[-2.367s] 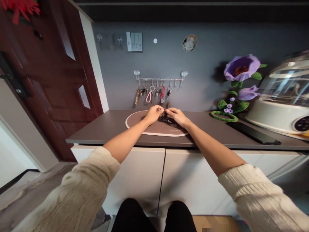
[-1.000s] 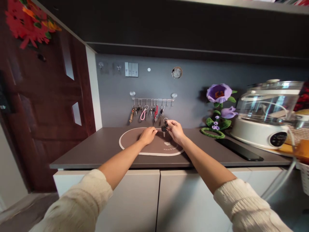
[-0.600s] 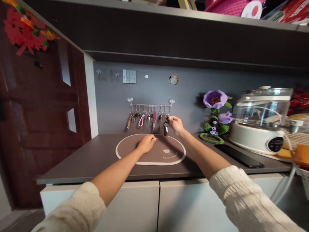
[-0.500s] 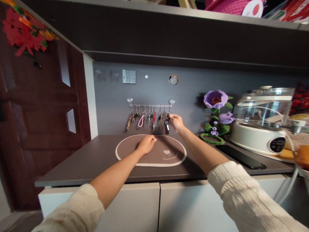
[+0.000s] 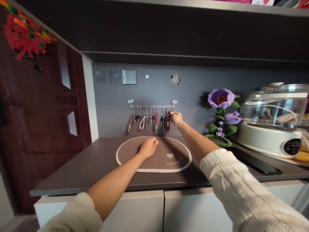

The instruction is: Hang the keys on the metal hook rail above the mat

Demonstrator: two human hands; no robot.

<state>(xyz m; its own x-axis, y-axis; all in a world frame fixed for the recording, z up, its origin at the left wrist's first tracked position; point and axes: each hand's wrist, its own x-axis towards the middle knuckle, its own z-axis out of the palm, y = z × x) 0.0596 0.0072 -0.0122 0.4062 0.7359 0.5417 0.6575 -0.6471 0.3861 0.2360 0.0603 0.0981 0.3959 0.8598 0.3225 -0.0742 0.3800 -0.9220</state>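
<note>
My right hand is closed at the right end of the hook rail, its fingertips pinching the bunch of dark keys by its ring. That bunch hangs close under the rail. Over the oval brown mat is my left hand, closed on a small, thin red thing whose kind I cannot make out. Along the rail hang several more bunches of keys, among them one with a pink loop, one with a red strap and one with a gold-brown tag.
A purple felt flower stands on the right of the counter. Beside it are a black phone and a white appliance with a clear top. A dark shelf overhangs the counter. The brown door is at the left.
The view has shifted slightly, so the counter sits a little lower. The keys at my right hand have turned and hang closer to its fingers. My left hand stays over the mat.
</note>
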